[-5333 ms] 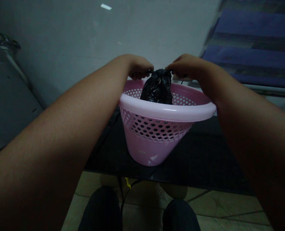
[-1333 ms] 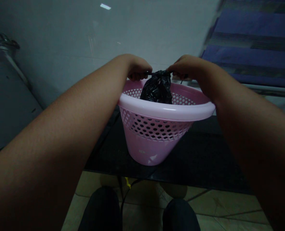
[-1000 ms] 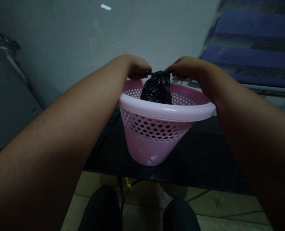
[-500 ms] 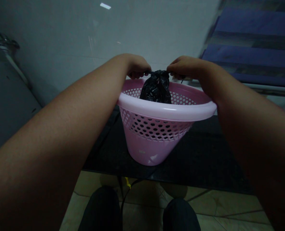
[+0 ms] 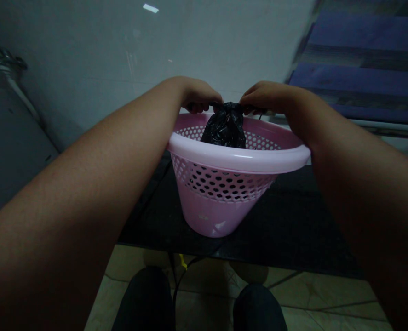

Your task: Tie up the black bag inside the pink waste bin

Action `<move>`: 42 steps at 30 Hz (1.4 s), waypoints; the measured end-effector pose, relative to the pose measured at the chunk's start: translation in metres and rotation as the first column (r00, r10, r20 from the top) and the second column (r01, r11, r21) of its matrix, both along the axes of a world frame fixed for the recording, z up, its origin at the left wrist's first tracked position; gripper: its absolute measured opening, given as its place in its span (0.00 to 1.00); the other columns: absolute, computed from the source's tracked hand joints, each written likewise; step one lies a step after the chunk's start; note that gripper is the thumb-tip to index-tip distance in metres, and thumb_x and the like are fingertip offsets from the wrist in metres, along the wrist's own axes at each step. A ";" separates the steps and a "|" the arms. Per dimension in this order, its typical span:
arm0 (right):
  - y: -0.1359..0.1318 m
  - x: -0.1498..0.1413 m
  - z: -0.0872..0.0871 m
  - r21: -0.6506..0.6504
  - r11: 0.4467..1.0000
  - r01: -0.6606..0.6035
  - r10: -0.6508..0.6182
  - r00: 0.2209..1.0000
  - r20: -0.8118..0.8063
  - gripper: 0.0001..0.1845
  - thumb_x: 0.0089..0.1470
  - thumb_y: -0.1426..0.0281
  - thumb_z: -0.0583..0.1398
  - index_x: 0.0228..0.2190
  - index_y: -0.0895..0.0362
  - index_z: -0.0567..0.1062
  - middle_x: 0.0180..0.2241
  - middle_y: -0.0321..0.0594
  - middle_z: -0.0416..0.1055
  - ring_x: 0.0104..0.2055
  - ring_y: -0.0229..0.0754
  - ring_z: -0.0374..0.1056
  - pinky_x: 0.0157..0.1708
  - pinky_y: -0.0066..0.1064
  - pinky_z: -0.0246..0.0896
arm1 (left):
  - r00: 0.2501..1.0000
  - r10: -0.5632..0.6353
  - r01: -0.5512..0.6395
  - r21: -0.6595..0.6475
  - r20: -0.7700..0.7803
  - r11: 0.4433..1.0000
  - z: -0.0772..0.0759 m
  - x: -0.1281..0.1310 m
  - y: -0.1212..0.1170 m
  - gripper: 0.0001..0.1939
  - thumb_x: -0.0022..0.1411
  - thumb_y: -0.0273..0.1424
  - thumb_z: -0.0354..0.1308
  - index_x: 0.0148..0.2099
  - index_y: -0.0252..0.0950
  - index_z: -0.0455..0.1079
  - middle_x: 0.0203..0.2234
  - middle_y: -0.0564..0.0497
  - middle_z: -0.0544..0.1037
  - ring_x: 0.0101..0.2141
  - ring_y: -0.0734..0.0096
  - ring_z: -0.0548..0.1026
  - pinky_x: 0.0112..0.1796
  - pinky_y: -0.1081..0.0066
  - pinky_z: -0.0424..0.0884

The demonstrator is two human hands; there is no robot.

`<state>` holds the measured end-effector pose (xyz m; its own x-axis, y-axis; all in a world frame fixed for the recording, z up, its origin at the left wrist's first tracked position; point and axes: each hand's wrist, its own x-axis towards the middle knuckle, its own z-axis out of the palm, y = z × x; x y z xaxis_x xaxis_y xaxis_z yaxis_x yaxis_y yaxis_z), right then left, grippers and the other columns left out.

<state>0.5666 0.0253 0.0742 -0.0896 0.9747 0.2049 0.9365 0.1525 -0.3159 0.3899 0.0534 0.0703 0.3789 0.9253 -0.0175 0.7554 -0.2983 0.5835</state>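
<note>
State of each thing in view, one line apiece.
left hand: closed on one side of the bag's top
right hand: closed on the other side of the bag's top
black plastic bag: inside the basket, top gathered into a narrow neck
pink perforated basket: upright on the dark tabletop

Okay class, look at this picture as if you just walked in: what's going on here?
A person is using both bare hands over a pink basket. The left hand and right hand both grip the gathered top of a black plastic bag, which sits inside the basket. The hands are close together, just above the basket's far rim. The basket stands upright on a dark table, with a blue striped cloth off to the right.
</note>
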 end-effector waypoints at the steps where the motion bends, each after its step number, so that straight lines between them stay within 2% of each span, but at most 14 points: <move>1: -0.001 -0.001 0.000 0.006 1.000 0.011 -0.011 1.000 0.012 0.08 0.55 0.76 0.56 0.26 0.63 0.71 0.25 0.40 0.67 0.21 0.31 0.59 0.25 0.26 0.54 | 1.000 -0.006 0.006 -0.004 0.002 1.000 0.000 0.000 0.000 0.09 0.61 0.32 0.54 0.30 0.34 0.64 0.18 0.58 0.55 0.17 0.80 0.53 0.21 0.75 0.49; 6: -0.001 -0.002 0.000 -0.010 1.000 0.012 -0.011 0.999 0.044 0.07 0.55 0.75 0.57 0.27 0.64 0.72 0.25 0.40 0.68 0.23 0.31 0.59 0.24 0.25 0.53 | 0.999 -0.034 0.035 -0.034 0.022 0.999 -0.001 0.000 0.000 0.07 0.62 0.30 0.54 0.30 0.34 0.66 0.18 0.58 0.56 0.16 0.81 0.53 0.21 0.76 0.50; 13: 0.007 0.003 -0.003 -0.073 0.996 -0.059 0.064 0.996 0.058 0.10 0.57 0.74 0.56 0.37 0.65 0.76 0.30 0.40 0.70 0.24 0.29 0.59 0.26 0.23 0.52 | 1.000 -0.014 0.014 0.000 0.022 1.000 0.000 0.001 0.000 0.10 0.60 0.30 0.57 0.28 0.34 0.63 0.19 0.57 0.59 0.17 0.81 0.56 0.21 0.75 0.53; 17: 0.008 0.005 -0.003 -0.090 0.994 -0.067 0.076 0.992 0.103 0.11 0.56 0.73 0.56 0.38 0.62 0.77 0.30 0.39 0.71 0.25 0.30 0.60 0.25 0.24 0.50 | 1.000 -0.013 0.013 0.008 0.025 1.000 -0.001 0.001 -0.002 0.09 0.60 0.29 0.57 0.29 0.34 0.63 0.19 0.57 0.59 0.17 0.81 0.57 0.22 0.75 0.53; 23: 0.001 -0.001 -0.004 -0.112 0.994 0.018 -0.006 0.994 0.111 0.09 0.53 0.66 0.58 0.36 0.48 0.77 0.33 0.37 0.76 0.40 0.36 0.70 0.27 0.24 0.53 | 0.998 -0.035 0.036 -0.028 0.052 0.999 -0.002 0.002 -0.004 0.07 0.63 0.27 0.53 0.31 0.34 0.62 0.18 0.57 0.61 0.16 0.82 0.58 0.22 0.77 0.54; 29: 0.001 -0.003 -0.004 -0.104 0.992 0.066 -0.055 0.993 0.106 0.10 0.51 0.64 0.59 0.37 0.47 0.77 0.32 0.38 0.77 0.45 0.37 0.70 0.29 0.25 0.55 | 0.994 -0.066 0.072 -0.058 0.090 0.996 -0.004 0.002 -0.003 0.05 0.64 0.26 0.52 0.33 0.35 0.62 0.18 0.57 0.63 0.17 0.80 0.62 0.23 0.77 0.60; 32: 0.002 -0.002 -0.004 -0.121 0.991 0.058 -0.047 0.995 0.089 0.10 0.52 0.64 0.58 0.36 0.49 0.77 0.30 0.40 0.76 0.42 0.38 0.71 0.29 0.24 0.55 | 0.993 -0.077 0.083 -0.064 0.092 0.994 -0.003 0.002 -0.004 0.04 0.64 0.26 0.52 0.34 0.34 0.63 0.19 0.57 0.64 0.18 0.80 0.64 0.25 0.76 0.63; 34: 0.005 0.000 -0.005 -0.140 0.990 0.014 -0.003 0.997 0.083 0.08 0.53 0.67 0.57 0.34 0.52 0.76 0.26 0.40 0.74 0.34 0.37 0.70 0.28 0.25 0.55 | 0.992 -0.086 0.094 -0.076 0.097 0.993 -0.003 0.001 -0.004 0.04 0.64 0.25 0.51 0.34 0.34 0.64 0.20 0.56 0.65 0.19 0.79 0.66 0.27 0.76 0.65; 37: 0.011 0.005 -0.005 -0.138 0.987 -0.081 0.093 0.992 0.088 0.08 0.55 0.74 0.53 0.28 0.59 0.72 0.21 0.37 0.67 0.22 0.33 0.62 0.25 0.25 0.52 | 0.986 -0.120 0.132 -0.103 0.116 0.986 -0.003 0.001 -0.003 0.05 0.64 0.24 0.50 0.34 0.34 0.64 0.21 0.55 0.67 0.22 0.77 0.69 0.31 0.74 0.67; 42: 0.011 0.005 -0.005 -0.134 0.985 -0.107 0.121 0.987 0.104 0.09 0.57 0.76 0.51 0.27 0.62 0.68 0.19 0.35 0.61 0.19 0.29 0.55 0.22 0.23 0.48 | 0.988 -0.151 0.154 -0.113 0.028 0.982 -0.001 -0.001 -0.003 0.06 0.65 0.26 0.49 0.35 0.33 0.65 0.24 0.53 0.70 0.25 0.76 0.70 0.29 0.74 0.63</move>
<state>0.5716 0.0363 0.0688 -0.2166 0.9743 0.0621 0.9457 0.2251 -0.2345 0.3888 0.0506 0.0688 0.5168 0.8488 -0.1112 0.6941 -0.3395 0.6348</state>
